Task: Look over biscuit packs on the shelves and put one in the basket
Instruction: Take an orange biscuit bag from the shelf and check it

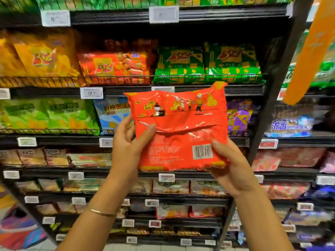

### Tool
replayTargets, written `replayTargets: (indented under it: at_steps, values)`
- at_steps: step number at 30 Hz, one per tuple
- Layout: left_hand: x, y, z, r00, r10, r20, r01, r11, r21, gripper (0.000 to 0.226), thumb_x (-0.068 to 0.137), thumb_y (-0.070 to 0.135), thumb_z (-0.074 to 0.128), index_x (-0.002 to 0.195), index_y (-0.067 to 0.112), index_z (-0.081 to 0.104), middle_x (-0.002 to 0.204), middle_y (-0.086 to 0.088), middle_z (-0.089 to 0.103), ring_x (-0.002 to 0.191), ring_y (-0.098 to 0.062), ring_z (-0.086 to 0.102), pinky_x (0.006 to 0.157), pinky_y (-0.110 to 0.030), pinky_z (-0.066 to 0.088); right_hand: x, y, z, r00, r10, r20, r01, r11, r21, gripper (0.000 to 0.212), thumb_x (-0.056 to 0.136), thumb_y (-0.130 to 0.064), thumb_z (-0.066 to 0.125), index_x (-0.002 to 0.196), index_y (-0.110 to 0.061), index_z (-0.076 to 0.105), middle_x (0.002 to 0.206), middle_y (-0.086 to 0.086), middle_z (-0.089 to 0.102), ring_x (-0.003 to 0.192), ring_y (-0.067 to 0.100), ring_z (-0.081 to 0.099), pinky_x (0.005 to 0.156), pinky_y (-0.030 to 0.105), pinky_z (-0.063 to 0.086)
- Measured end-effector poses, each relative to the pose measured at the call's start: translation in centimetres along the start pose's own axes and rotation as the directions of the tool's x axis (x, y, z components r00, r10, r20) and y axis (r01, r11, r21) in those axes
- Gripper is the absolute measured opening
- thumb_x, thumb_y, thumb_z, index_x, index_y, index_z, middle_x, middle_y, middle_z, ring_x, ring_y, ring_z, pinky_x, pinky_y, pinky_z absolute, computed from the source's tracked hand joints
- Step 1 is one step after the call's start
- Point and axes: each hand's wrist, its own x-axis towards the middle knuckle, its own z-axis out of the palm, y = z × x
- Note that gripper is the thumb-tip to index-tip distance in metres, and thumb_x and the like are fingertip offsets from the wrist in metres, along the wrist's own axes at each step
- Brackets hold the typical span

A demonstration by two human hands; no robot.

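I hold a red biscuit pack (pixel 181 127) up in front of the shelves, its back side toward me with cartoon figures, small print and a barcode. My left hand (pixel 126 144) grips its left edge, thumb pressed on the back seam. My right hand (pixel 233 169) grips the lower right corner, thumb beside the barcode. A thin bracelet sits on my left wrist. No basket is in view.
Black wire-fronted shelves (pixel 181 77) hold rows of packs: a matching red pack (pixel 116 67), green packs (pixel 208 62), yellow packs (pixel 41 57), purple packs (pixel 239 115). White price tags line the shelf edges. An orange hanging sign (pixel 311 51) is at the upper right.
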Motion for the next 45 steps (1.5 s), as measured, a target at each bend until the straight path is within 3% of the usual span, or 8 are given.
replayTargets:
  at_steps: [3, 11, 15, 24, 30, 34, 40, 45]
  values:
    - [-0.3, 0.1, -0.5, 0.982, -0.148, 0.116, 0.15, 0.989, -0.008, 0.049, 0.09, 0.043, 0.075, 0.13, 0.017, 0.067, 0.117, -0.008, 0.078, 0.1, -0.023, 0.078, 0.075, -0.034, 0.063, -0.2, 0.7, 0.0, 0.999, 0.024, 0.022, -0.024, 1.0, 0.009, 0.034, 0.083, -0.019, 0.066, 0.116, -0.019, 0.075, 0.11, 0.011, 0.078, 0.091, 0.023, 0.077, 0.063, 0.032, 0.063]
    - [-0.8, 0.2, -1.6, 0.975, -0.185, 0.122, 0.189, 0.982, -0.025, 0.027, 0.103, 0.016, 0.05, 0.122, 0.012, 0.068, 0.098, -0.002, 0.08, 0.086, -0.015, 0.077, 0.067, -0.028, 0.061, -0.2, 2.2, -0.8, 0.993, 0.108, -0.045, -0.106, 0.993, 0.054, 0.033, 0.08, -0.025, 0.07, 0.111, -0.025, 0.08, 0.118, 0.013, 0.076, 0.099, 0.027, 0.076, 0.074, 0.042, 0.064]
    - [-0.9, 0.6, -2.0, 0.971, -0.177, 0.159, 0.182, 0.983, -0.013, 0.03, 0.099, 0.015, 0.051, 0.124, 0.011, 0.068, 0.103, -0.004, 0.079, 0.09, -0.017, 0.076, 0.071, -0.03, 0.062, -0.1, 2.8, -1.2, 0.991, 0.115, -0.063, -0.11, 0.99, 0.084, 0.03, 0.082, -0.027, 0.069, 0.109, -0.027, 0.081, 0.118, 0.011, 0.077, 0.101, 0.029, 0.076, 0.08, 0.049, 0.062]
    - [-0.8, 0.6, -1.6, 0.976, -0.19, 0.108, 0.188, 0.982, 0.032, 0.051, 0.09, 0.048, 0.063, 0.131, 0.017, 0.067, 0.118, -0.008, 0.078, 0.106, -0.026, 0.076, 0.081, -0.039, 0.062, -0.2, 3.3, -1.6, 0.987, 0.157, -0.032, -0.153, 0.983, 0.102, 0.033, 0.078, -0.027, 0.071, 0.109, -0.028, 0.081, 0.12, 0.01, 0.076, 0.102, 0.028, 0.076, 0.075, 0.047, 0.063]
    - [-0.8, 0.3, -1.7, 0.974, -0.202, 0.1, 0.199, 0.979, 0.034, 0.043, 0.087, 0.039, 0.059, 0.124, 0.02, 0.07, 0.112, -0.005, 0.079, 0.1, -0.022, 0.076, 0.08, -0.038, 0.063, -0.4, 3.3, -1.6, 0.988, 0.154, -0.013, -0.152, 0.983, 0.105, 0.041, 0.064, -0.035, 0.08, 0.105, -0.029, 0.083, 0.116, 0.008, 0.078, 0.099, 0.025, 0.077, 0.074, 0.044, 0.063]
    - [-1.0, 0.0, -1.7, 0.973, -0.185, 0.135, 0.171, 0.979, 0.113, 0.049, 0.08, 0.028, 0.066, 0.128, 0.017, 0.065, 0.111, -0.006, 0.078, 0.098, -0.023, 0.075, 0.085, -0.045, 0.06, -0.4, 3.4, -1.7, 0.988, 0.152, -0.023, -0.149, 0.984, 0.102, 0.039, 0.07, -0.032, 0.077, 0.108, -0.026, 0.082, 0.118, 0.009, 0.077, 0.101, 0.026, 0.076, 0.075, 0.044, 0.063]
    - [-1.3, -0.3, -1.5, 0.977, -0.132, 0.165, 0.088, 0.964, 0.251, 0.084, 0.057, 0.039, 0.088, 0.133, 0.022, 0.056, 0.115, 0.0, 0.078, 0.104, -0.021, 0.076, 0.08, -0.032, 0.062, -0.5, 3.3, -1.9, 0.989, 0.148, -0.016, -0.146, 0.987, 0.067, 0.031, 0.079, -0.025, 0.068, 0.108, -0.03, 0.081, 0.115, 0.007, 0.078, 0.095, 0.024, 0.076, 0.064, 0.037, 0.063]
    - [-1.2, -0.3, -0.8, 0.994, -0.075, 0.083, 0.047, 0.952, 0.304, 0.085, 0.055, 0.05, 0.091, 0.13, 0.029, 0.057, 0.113, 0.009, 0.078, 0.1, -0.012, 0.077, 0.078, -0.027, 0.063, -1.0, 3.4, -2.0, 0.992, 0.127, 0.002, -0.127, 0.992, 0.027, 0.034, 0.08, -0.021, 0.067, 0.11, -0.029, 0.08, 0.11, 0.005, 0.079, 0.088, 0.019, 0.077, 0.057, 0.029, 0.062]
